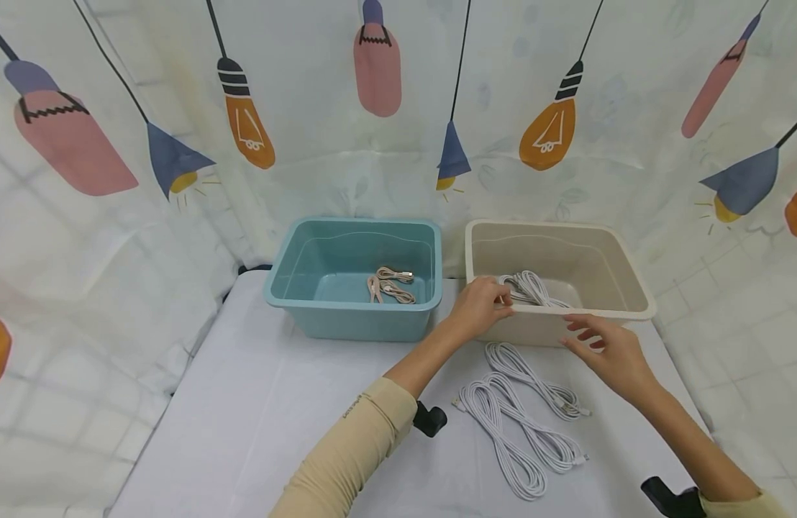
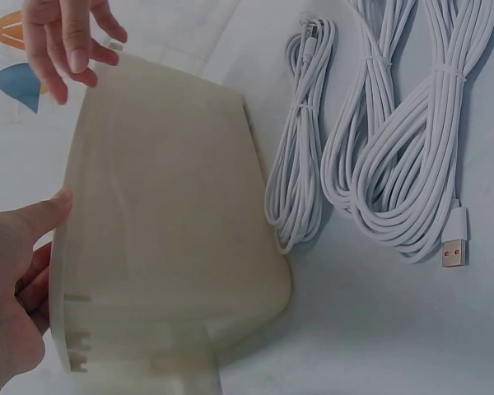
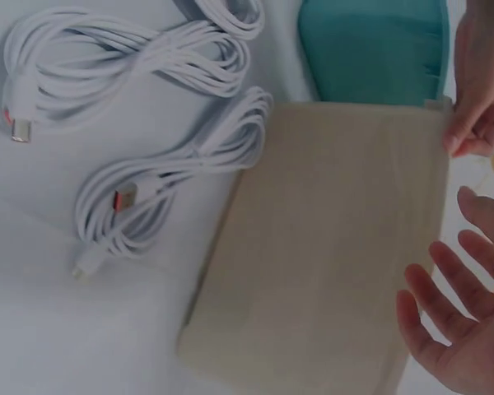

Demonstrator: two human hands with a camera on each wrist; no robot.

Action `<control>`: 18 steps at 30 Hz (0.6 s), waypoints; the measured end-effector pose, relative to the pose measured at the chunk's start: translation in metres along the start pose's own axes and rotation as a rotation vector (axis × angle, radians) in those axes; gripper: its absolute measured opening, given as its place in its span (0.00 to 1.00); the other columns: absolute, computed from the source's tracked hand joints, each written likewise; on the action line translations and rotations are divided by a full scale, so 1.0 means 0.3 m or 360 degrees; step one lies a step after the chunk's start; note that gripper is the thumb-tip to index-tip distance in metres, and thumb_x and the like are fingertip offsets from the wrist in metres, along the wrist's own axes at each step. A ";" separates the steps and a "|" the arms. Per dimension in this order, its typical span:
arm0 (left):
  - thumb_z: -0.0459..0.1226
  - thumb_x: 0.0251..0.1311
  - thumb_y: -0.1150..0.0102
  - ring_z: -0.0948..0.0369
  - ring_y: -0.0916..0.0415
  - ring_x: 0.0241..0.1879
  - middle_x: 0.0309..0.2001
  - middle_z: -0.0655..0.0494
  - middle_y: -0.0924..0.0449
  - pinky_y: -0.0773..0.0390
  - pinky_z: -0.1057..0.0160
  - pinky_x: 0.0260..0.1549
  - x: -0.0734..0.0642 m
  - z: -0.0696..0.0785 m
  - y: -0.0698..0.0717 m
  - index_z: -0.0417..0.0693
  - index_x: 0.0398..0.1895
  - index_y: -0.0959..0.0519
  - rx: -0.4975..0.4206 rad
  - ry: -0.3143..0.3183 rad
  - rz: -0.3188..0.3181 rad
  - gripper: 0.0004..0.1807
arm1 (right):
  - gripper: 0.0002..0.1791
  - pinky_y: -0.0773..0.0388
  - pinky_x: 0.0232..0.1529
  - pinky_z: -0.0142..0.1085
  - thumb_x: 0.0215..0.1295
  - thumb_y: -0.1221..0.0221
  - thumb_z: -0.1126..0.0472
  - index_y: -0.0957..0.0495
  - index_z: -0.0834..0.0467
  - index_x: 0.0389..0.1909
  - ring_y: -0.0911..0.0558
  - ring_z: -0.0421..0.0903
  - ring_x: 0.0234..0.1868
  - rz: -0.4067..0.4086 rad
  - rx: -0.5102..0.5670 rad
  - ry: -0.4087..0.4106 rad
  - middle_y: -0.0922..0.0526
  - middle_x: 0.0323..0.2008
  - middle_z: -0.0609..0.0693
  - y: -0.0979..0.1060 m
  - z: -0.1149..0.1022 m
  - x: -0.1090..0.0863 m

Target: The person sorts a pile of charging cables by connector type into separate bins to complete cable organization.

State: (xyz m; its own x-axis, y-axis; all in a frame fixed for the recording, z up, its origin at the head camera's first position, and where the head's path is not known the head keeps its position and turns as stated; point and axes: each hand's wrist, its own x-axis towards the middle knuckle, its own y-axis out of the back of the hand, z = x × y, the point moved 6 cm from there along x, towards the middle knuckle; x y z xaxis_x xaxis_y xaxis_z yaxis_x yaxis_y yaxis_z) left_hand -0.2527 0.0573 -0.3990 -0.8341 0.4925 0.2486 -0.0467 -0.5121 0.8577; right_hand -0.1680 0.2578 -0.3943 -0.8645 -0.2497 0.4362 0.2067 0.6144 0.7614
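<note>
My left hand [image 1: 481, 308] grips the front rim of the beige bin [image 1: 554, 327] near its left end. In the left wrist view its thumb lies on the outer side and its fingers curl behind the rim. My right hand [image 1: 608, 352] hovers by the same rim further right, fingers spread and loosely bent, holding nothing. A bundled white cable [image 1: 531, 288] lies inside the bin, partly hidden by the front wall. On the table before the bin are more coiled white USB cables [image 1: 489, 410], tied at the middle; their metal plug [image 2: 454, 253] shows in the left wrist view.
A teal bin [image 1: 353, 320] stands left of the beige one, with small beige-pink cables [image 1: 388, 284] inside. A white cloth [image 1: 256, 417] covers the table. Behind hangs a curtain [image 1: 308, 144] printed with lamps. Black wrist mounts [image 1: 431, 419] sit on both forearms.
</note>
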 end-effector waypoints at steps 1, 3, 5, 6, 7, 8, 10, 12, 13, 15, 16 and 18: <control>0.42 0.64 0.25 0.60 0.20 0.43 0.36 0.55 0.15 0.25 0.69 0.42 0.000 0.000 -0.001 0.49 0.34 0.11 0.0002 -0.0001 0.0000 0.07 | 0.24 0.15 0.33 0.37 0.57 0.26 0.73 0.16 0.64 0.56 0.14 0.58 0.37 0.0002 0.0008 0.0006 0.10 0.41 0.59 -0.009 0.001 -0.006; 0.42 0.64 0.25 0.60 0.20 0.43 0.36 0.55 0.15 0.25 0.69 0.43 0.000 -0.001 -0.002 0.49 0.34 0.11 0.0003 -0.0003 -0.0002 0.07 | 0.24 0.14 0.33 0.39 0.56 0.26 0.73 0.16 0.64 0.56 0.14 0.59 0.37 -0.0005 0.0027 0.0012 0.10 0.41 0.59 -0.029 0.005 -0.017; 0.43 0.64 0.25 0.60 0.20 0.43 0.36 0.55 0.15 0.24 0.69 0.43 0.001 -0.002 -0.003 0.49 0.34 0.12 0.0007 -0.0001 -0.0004 0.08 | 0.24 0.14 0.32 0.41 0.56 0.25 0.73 0.16 0.64 0.55 0.13 0.59 0.37 -0.0020 0.0042 0.0014 0.11 0.42 0.60 -0.053 0.011 -0.028; 0.43 0.64 0.25 0.60 0.20 0.43 0.36 0.55 0.15 0.24 0.69 0.43 0.001 -0.002 -0.003 0.49 0.34 0.12 0.0007 0.0000 -0.0006 0.08 | 0.24 0.14 0.32 0.41 0.56 0.25 0.72 0.16 0.64 0.55 0.13 0.59 0.37 -0.0033 0.0046 0.0010 0.11 0.42 0.60 -0.066 0.014 -0.033; 0.43 0.64 0.25 0.60 0.20 0.43 0.36 0.55 0.15 0.24 0.69 0.43 0.001 -0.003 -0.004 0.49 0.33 0.12 0.0007 0.0001 -0.0006 0.08 | 0.24 0.14 0.32 0.41 0.56 0.25 0.72 0.16 0.65 0.55 0.13 0.60 0.37 -0.0050 0.0053 0.0003 0.11 0.43 0.60 -0.080 0.019 -0.040; 0.43 0.64 0.25 0.60 0.20 0.43 0.36 0.55 0.15 0.24 0.69 0.43 0.001 -0.003 -0.004 0.49 0.33 0.12 0.0005 0.0002 -0.0007 0.08 | 0.24 0.14 0.32 0.42 0.56 0.25 0.71 0.16 0.65 0.55 0.13 0.60 0.38 -0.0070 0.0061 -0.0008 0.11 0.43 0.61 -0.094 0.024 -0.046; 0.43 0.63 0.25 0.60 0.21 0.43 0.36 0.55 0.15 0.24 0.69 0.42 0.001 -0.004 -0.004 0.49 0.33 0.12 0.0003 0.0003 -0.0007 0.08 | 0.24 0.15 0.32 0.42 0.57 0.25 0.70 0.16 0.65 0.55 0.13 0.59 0.38 -0.0104 0.0073 -0.0026 0.11 0.44 0.61 -0.122 0.034 -0.061; 0.43 0.63 0.25 0.60 0.21 0.42 0.36 0.55 0.15 0.24 0.69 0.42 0.001 -0.003 -0.004 0.50 0.33 0.12 0.0008 0.0005 -0.0008 0.08 | 0.24 0.15 0.32 0.43 0.58 0.25 0.70 0.17 0.65 0.56 0.13 0.59 0.38 -0.0132 0.0083 -0.0047 0.11 0.44 0.61 -0.152 0.046 -0.076; 0.43 0.63 0.25 0.60 0.21 0.42 0.36 0.55 0.15 0.24 0.69 0.42 0.001 -0.003 -0.004 0.50 0.33 0.12 0.0010 0.0006 -0.0009 0.08 | 0.24 0.15 0.33 0.43 0.58 0.25 0.69 0.17 0.65 0.56 0.13 0.58 0.38 -0.0144 0.0091 -0.0058 0.11 0.44 0.61 -0.166 0.052 -0.083; 0.43 0.64 0.25 0.60 0.21 0.43 0.36 0.55 0.15 0.24 0.68 0.42 0.001 -0.002 -0.003 0.50 0.33 0.12 0.0017 0.0008 -0.0014 0.08 | 0.24 0.16 0.33 0.42 0.59 0.25 0.69 0.17 0.65 0.56 0.13 0.58 0.38 -0.0159 0.0097 -0.0074 0.11 0.43 0.60 -0.194 0.066 -0.096; 0.43 0.64 0.25 0.60 0.21 0.43 0.36 0.55 0.16 0.24 0.68 0.42 0.002 -0.002 -0.003 0.50 0.33 0.12 0.0019 0.0007 -0.0016 0.08 | 0.23 0.16 0.33 0.42 0.59 0.26 0.69 0.17 0.65 0.56 0.13 0.57 0.38 -0.0165 0.0096 -0.0082 0.11 0.42 0.60 -0.206 0.073 -0.102; 0.44 0.64 0.25 0.60 0.21 0.43 0.36 0.56 0.15 0.24 0.69 0.42 0.002 -0.001 -0.003 0.50 0.34 0.12 0.0025 0.0007 -0.0018 0.08 | 0.23 0.16 0.33 0.42 0.59 0.26 0.68 0.17 0.66 0.56 0.13 0.57 0.38 -0.0176 0.0099 -0.0090 0.11 0.42 0.60 -0.230 0.087 -0.113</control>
State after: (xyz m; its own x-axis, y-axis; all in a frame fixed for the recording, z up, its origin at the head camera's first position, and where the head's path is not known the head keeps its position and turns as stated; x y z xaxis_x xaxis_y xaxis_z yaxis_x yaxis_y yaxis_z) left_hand -0.2532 0.0580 -0.3997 -0.8360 0.4951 0.2366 -0.0479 -0.4954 0.8673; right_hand -0.1649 0.2434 -0.4740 -0.9052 -0.2771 0.3221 0.0814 0.6308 0.7716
